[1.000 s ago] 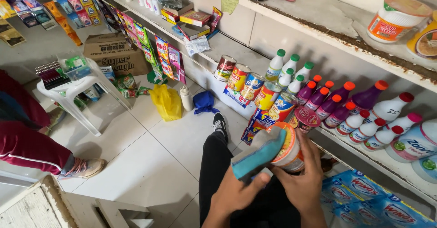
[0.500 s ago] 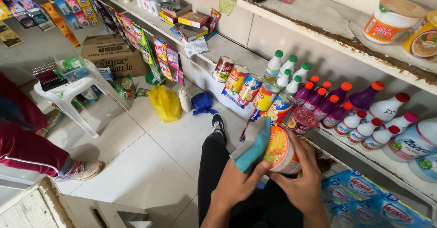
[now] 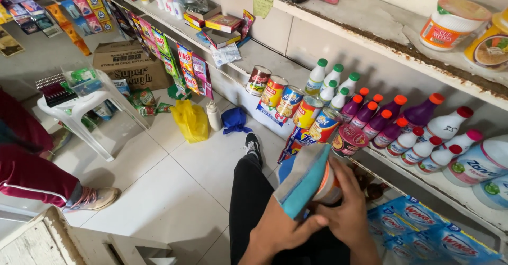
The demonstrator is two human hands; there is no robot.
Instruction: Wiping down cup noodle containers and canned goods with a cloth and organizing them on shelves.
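My left hand (image 3: 283, 228) presses a grey and blue cloth (image 3: 302, 179) against a can (image 3: 329, 188), which my right hand (image 3: 346, 208) grips from the right side. The can is mostly hidden behind the cloth and my fingers; only an orange and white strip of it shows. Both hands are held over my lap, just in front of the lower shelf (image 3: 402, 169). Several other cans (image 3: 309, 111) stand in a row on that shelf, with white bottles (image 3: 329, 82) and purple bottles (image 3: 381, 118) beside them.
A white plastic stool (image 3: 87, 109) with a basket on it stands at the left, near another person's red-trousered leg (image 3: 32, 175). A yellow bag (image 3: 191, 121), a blue cloth (image 3: 234, 120) and a cardboard box (image 3: 124, 64) sit on the tiled floor. Blue packets (image 3: 423, 233) lie under the shelf.
The cloth has swung from lying across the top of the can to standing upright against its left side. Both hands have shifted slightly lower and right.
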